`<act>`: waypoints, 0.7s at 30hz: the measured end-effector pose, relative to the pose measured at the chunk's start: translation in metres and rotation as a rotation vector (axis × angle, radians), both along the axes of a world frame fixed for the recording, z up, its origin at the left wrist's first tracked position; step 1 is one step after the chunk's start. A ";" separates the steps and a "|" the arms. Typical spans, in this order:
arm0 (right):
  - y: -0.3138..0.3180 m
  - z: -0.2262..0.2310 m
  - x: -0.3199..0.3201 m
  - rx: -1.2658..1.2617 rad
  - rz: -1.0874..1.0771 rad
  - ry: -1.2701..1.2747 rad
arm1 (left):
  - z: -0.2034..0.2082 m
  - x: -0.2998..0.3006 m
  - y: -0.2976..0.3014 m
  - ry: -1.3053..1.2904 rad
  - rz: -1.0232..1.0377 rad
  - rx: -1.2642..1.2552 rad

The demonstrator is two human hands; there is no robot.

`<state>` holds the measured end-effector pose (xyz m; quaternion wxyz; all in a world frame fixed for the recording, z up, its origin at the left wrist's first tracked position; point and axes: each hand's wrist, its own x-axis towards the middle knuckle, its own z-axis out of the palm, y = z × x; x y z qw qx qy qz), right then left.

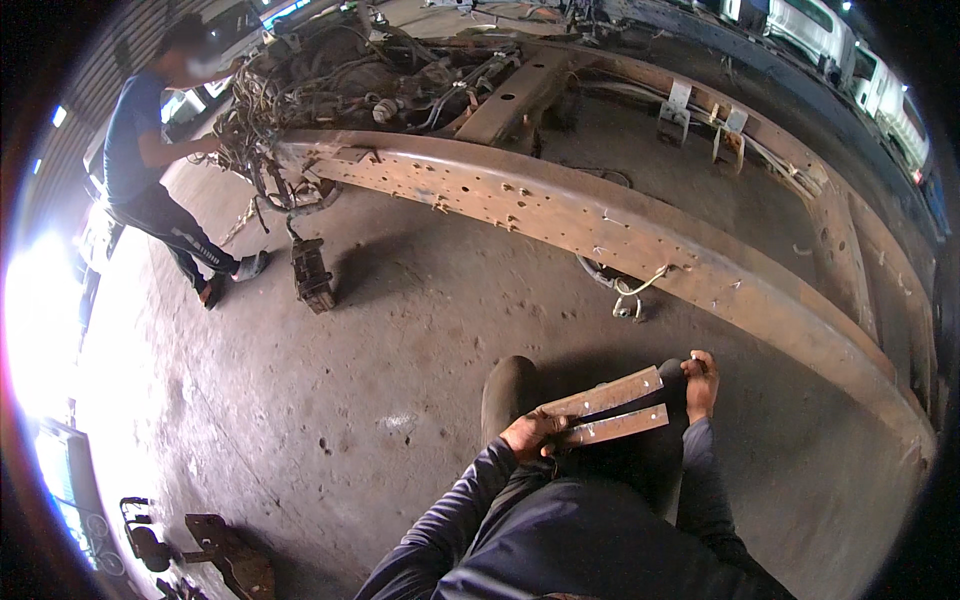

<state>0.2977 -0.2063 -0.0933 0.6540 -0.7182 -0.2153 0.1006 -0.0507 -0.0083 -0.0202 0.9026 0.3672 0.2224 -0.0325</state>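
The upper strip [607,394] and the lower strip [622,427] are in the lower middle of the frame. Both are brown and flat. The left hand [532,434] holds them by their left ends, closed around them. They spread apart toward the right, with a dark gap between. I cannot tell if they join under the fingers. The right hand [703,384] is just beside the right ends, with its fingers curled; I cannot tell if it has something small in it.

So far, it seems, the strips are picked up and held, but they are not on the big beam [560,195] that runs across the frame. Any work of fixing them to something looks not yet done.

A pale wire [645,283] hangs from the beam. In the upper left, another person [138,120] has hands at messy cables [255,125].
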 end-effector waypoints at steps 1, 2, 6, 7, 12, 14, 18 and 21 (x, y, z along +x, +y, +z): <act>-0.001 -0.002 0.000 -0.008 -0.001 -0.004 | 0.002 0.001 0.000 -0.008 0.004 0.002; -0.001 -0.004 0.000 0.010 -0.003 0.013 | 0.007 0.002 -0.001 -0.016 0.008 0.005; -0.001 -0.017 0.009 0.049 0.022 0.028 | -0.001 0.000 -0.001 -0.017 0.000 0.017; -0.003 -0.022 0.010 0.042 0.035 0.026 | -0.009 -0.001 0.003 0.019 -0.018 0.050; -0.008 -0.018 0.007 0.045 0.021 0.015 | -0.043 -0.005 -0.001 0.128 -0.005 0.124; -0.003 -0.017 0.015 0.075 0.040 0.028 | -0.033 -0.001 0.002 0.098 0.006 0.051; 0.003 0.000 -0.003 -0.092 0.020 -0.090 | -0.009 0.001 -0.003 0.022 0.091 -0.074; 0.000 -0.002 0.000 -0.084 0.037 -0.043 | -0.008 0.004 0.001 0.014 0.053 -0.045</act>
